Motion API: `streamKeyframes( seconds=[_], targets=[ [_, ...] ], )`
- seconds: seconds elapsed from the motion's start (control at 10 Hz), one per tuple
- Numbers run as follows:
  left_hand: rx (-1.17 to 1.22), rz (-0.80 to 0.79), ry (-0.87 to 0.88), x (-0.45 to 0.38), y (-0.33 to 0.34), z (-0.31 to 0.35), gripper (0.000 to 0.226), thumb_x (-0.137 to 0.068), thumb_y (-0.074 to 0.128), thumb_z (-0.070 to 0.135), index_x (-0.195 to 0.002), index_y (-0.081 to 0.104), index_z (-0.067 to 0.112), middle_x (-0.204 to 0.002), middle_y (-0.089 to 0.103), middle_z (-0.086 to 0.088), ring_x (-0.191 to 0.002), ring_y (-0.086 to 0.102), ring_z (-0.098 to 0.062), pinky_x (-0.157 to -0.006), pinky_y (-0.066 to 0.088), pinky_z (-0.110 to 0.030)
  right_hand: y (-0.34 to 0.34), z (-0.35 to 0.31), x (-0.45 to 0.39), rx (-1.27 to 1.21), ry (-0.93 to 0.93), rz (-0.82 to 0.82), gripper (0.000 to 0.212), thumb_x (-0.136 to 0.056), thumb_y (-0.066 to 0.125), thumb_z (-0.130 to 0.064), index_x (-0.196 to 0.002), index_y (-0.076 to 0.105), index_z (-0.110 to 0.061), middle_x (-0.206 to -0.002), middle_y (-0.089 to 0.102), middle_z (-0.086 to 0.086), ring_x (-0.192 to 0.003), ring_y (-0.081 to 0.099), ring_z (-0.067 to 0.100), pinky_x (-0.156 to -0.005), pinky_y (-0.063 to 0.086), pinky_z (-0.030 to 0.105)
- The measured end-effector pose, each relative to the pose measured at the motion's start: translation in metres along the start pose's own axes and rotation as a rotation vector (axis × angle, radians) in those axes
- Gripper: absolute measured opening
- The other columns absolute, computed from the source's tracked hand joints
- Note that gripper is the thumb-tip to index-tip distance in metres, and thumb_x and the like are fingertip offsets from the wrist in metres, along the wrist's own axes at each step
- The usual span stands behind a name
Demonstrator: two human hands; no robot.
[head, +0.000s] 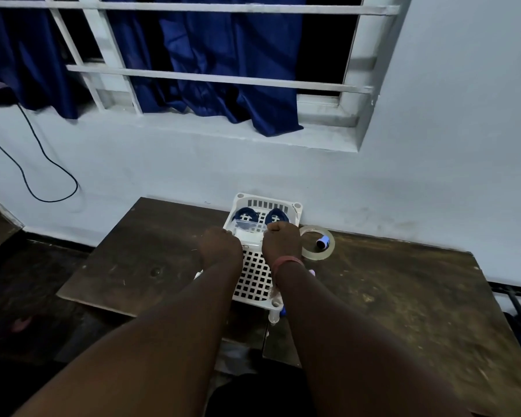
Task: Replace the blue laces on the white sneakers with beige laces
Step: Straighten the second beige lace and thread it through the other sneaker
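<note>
Black cable (27,164) hangs down the wall at 9 o'clock of the frame, loops just above the table's far left corner. Blue curtain (217,70) behind white window bars (193,78), 12 o'clock

Dark wooden table (403,296) sits against the wall. White perforated rack (254,281) on it, centre frame, far end touching or nearly touching the wall

Left hand (220,246): over the rack's left edge, fingers curled down onto the left end of a clear plastic box (247,227). Grip looks closed on the box, fingertips hidden, so contact is inferred from the curl only

Clear plastic box lies across the rack's far half, between both hands. White part below it (250,240) with a small label; can't tell what it is

Blue laces (275,216): two coiled bundles on the rack at its 12 o'clock end, just beyond the box, side by side, left one partly seen through the box. White sneakers and beige laces can't be made out

Right hand (282,239): fist-like, knuckles up, grip closed on the box's right end; pink band (286,261) on the wrist

Clear tape roll (318,243) flat on the table at 3 o'clock of the right hand, just beside the rack. Small dark cylinder with a white-blue end (322,242) lies inside the roll's ring
</note>
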State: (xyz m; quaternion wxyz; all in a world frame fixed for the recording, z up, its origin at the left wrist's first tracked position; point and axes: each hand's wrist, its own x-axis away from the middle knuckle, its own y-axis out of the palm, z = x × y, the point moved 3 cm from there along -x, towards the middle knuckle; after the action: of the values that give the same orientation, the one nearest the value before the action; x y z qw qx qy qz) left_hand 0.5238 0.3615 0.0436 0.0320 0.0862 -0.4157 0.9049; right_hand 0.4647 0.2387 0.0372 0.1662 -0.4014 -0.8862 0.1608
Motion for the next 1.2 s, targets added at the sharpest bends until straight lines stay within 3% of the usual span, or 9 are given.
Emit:
streamKeyframes(
  seconds=[0.1, 0.2, 0.3, 0.4, 0.5, 0.6, 0.9, 1.1, 1.2],
  targets=[
    [-0.067, 0.089, 0.033, 0.007, -0.008, 0.006, 0.033, -0.106, 0.043, 0.014, -0.119, 0.068, -0.003, -0.121, 0.068, -0.022, -0.116, 0.062, -0.038, -0.066, 0.040, -0.019, -0.005, 0.000, -0.004, 0.016, -0.030, 0.049, 0.024, -0.093, 0.053, -0.009, -0.100, 0.077, -0.011, -0.100, 0.074, 0.004, -0.097, 0.067, 0.021, -0.074, 0.048, 0.023],
    [-0.141, 0.291, 0.191, 0.017, -0.012, 0.013, 0.032, -0.104, 0.042, 0.017, -0.109, 0.069, 0.002, -0.110, 0.067, -0.020, -0.109, 0.062, -0.036, -0.089, 0.047, -0.043, -0.033, 0.009, -0.011, 0.029, 0.001, 0.272, 0.026, -0.097, 0.047, -0.011, -0.098, 0.073, -0.009, -0.097, 0.073, 0.008, -0.095, 0.066, 0.026, -0.070, 0.036, 0.027],
    [-0.071, 0.419, 0.242, 0.023, -0.007, 0.026, 0.028, -0.102, 0.047, 0.023, -0.101, 0.071, 0.008, -0.101, 0.068, -0.016, -0.096, 0.064, -0.033, -0.078, 0.044, -0.040, -0.059, 0.041, -0.033, -0.030, 0.083, 0.329, 0.026, -0.100, 0.042, -0.001, -0.112, 0.061, 0.012, -0.112, 0.062, 0.036, -0.109, 0.058, 0.050, -0.064, 0.047, 0.022],
    [0.092, 0.401, 0.338, 0.034, 0.005, 0.049, 0.022, -0.101, 0.049, 0.020, -0.097, 0.069, 0.012, -0.099, 0.065, -0.011, -0.095, 0.061, -0.030, -0.069, 0.033, -0.032, -0.077, 0.074, -0.048, -0.020, 0.230, 0.190, 0.034, -0.104, 0.040, 0.002, -0.127, 0.046, 0.026, -0.128, 0.050, 0.046, -0.117, 0.051, 0.057, -0.055, 0.050, 0.017],
    [0.142, 0.368, 0.434, 0.047, 0.019, 0.068, 0.023, -0.101, 0.048, 0.020, -0.096, 0.069, 0.011, -0.100, 0.064, -0.010, -0.094, 0.062, -0.030, -0.070, 0.046, -0.037, -0.085, 0.091, -0.050, 0.028, 0.338, 0.213, 0.033, -0.103, 0.048, -0.012, -0.126, 0.058, 0.010, -0.129, 0.061, 0.027, -0.119, 0.059, 0.040, -0.081, 0.048, 0.033],
    [0.145, 0.318, 0.444, 0.052, 0.034, 0.075, 0.024, -0.102, 0.047, 0.022, -0.090, 0.066, 0.012, -0.095, 0.065, -0.009, -0.090, 0.064, -0.030, -0.071, 0.053, -0.041, -0.090, 0.078, -0.038, 0.116, 0.393, 0.254, 0.032, -0.101, 0.055, -0.021, -0.125, 0.062, -0.002, -0.131, 0.062, 0.014, -0.118, 0.062, 0.028, -0.061, 0.037, 0.023],
    [0.131, 0.190, 0.465, 0.064, 0.057, 0.072, 0.021, -0.101, 0.046, 0.022, -0.089, 0.063, 0.016, -0.091, 0.062, -0.005, -0.086, 0.059, -0.024, -0.066, 0.034, -0.030, -0.098, 0.067, -0.047, 0.259, 0.410, 0.204, 0.038, -0.096, 0.065, -0.037, -0.116, 0.067, -0.004, -0.115, 0.071, 0.011, -0.106, 0.070, 0.024, -0.061, 0.040, 0.025],
    [0.139, 0.127, 0.520, 0.069, 0.062, 0.075, 0.018, -0.099, 0.050, 0.022, -0.085, 0.061, 0.019, -0.094, 0.062, -0.001, -0.090, 0.059, -0.020, -0.069, 0.035, -0.029, -0.105, 0.067, -0.044, 0.304, 0.396, 0.251, 0.043, -0.099, 0.060, -0.039, -0.122, 0.063, -0.003, -0.124, 0.066, 0.013, -0.116, 0.066, 0.027, -0.079, 0.049, 0.028],
    [0.133, 0.119, 0.541, 0.068, 0.064, 0.072, 0.020, -0.099, 0.050, 0.025, -0.088, 0.065, 0.016, -0.093, 0.064, -0.003, -0.091, 0.060, -0.021, -0.069, 0.039, -0.031, -0.105, 0.063, -0.044, 0.212, 0.389, 0.263, 0.043, -0.093, 0.071, -0.032, -0.120, 0.061, -0.001, -0.125, 0.066, 0.014, -0.115, 0.066, 0.029, -0.077, 0.048, 0.030]
  ],
)
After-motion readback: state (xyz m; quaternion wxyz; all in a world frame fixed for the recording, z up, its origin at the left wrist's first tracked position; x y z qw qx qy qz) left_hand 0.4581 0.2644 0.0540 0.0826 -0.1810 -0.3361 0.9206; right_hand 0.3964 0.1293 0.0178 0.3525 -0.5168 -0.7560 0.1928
